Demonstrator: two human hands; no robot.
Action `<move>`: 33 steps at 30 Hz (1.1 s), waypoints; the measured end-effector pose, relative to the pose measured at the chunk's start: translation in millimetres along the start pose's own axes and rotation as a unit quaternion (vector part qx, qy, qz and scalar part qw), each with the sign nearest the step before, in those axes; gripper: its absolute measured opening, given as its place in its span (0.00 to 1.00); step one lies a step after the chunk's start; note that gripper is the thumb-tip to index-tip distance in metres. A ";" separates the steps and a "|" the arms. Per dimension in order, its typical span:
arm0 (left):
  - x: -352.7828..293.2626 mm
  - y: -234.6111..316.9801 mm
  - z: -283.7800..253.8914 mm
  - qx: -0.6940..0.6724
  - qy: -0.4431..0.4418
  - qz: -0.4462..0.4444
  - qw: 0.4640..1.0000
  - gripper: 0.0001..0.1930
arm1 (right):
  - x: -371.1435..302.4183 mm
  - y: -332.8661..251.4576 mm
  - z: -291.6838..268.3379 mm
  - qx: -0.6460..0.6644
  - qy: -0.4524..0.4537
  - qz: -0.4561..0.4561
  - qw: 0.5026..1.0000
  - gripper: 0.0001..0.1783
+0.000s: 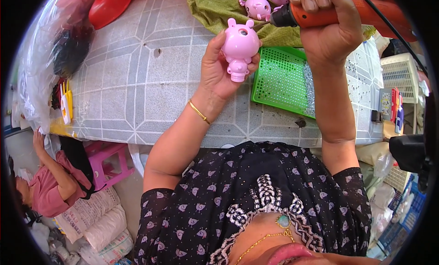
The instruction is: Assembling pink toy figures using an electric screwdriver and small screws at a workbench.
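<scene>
My left hand (214,68) is wrapped round a pink plastic animal figure (241,45) with round ears and a threaded neck at its lower end. A dark round opening shows in the figure's head. Up and to the right, my right hand (336,36) grips an orange power screwdriver (315,19). Its black nose points left, close to another pink toy (257,8) that lies on an olive-green cloth sack (206,11). The screwdriver's tip is hard to make out. Below the sack stands a green perforated basket (279,104), with small silvery screws (309,89) heaped along its right side.
A grey patterned cloth covers the table (169,100). Red plastic (112,9) and clear plastic bags (34,59) lie at the left, with yellow-and-white tools (67,100). A black cable (393,27) hangs at the right. A co-worker (55,187) sits lower left, near a pink stool (109,164).
</scene>
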State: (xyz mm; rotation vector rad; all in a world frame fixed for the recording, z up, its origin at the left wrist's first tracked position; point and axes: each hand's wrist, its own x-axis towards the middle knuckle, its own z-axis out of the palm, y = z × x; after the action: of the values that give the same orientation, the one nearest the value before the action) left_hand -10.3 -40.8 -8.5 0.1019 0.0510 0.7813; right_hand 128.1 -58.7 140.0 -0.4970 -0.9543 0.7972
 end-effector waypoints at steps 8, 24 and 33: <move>-0.7 -4.5 3.3 0.079 0.011 0.039 0.996 0.36 | 0.3 4.4 -6.5 0.298 -0.071 0.037 0.951 0.03; -8.1 -12.8 25.5 0.208 -0.010 0.097 0.973 0.41 | 11.5 -19.8 -45.7 0.087 -0.269 -0.040 0.958 0.09; -12.5 -12.0 24.9 0.201 -0.035 0.113 0.972 0.37 | -5.6 -31.8 -28.2 0.009 -0.210 -0.073 0.975 0.10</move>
State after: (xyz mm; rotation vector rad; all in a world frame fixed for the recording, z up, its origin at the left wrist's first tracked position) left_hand -8.6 -59.9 15.1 0.5279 0.1320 0.9856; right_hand 162.6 -83.8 144.7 -0.2398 -1.3572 0.7906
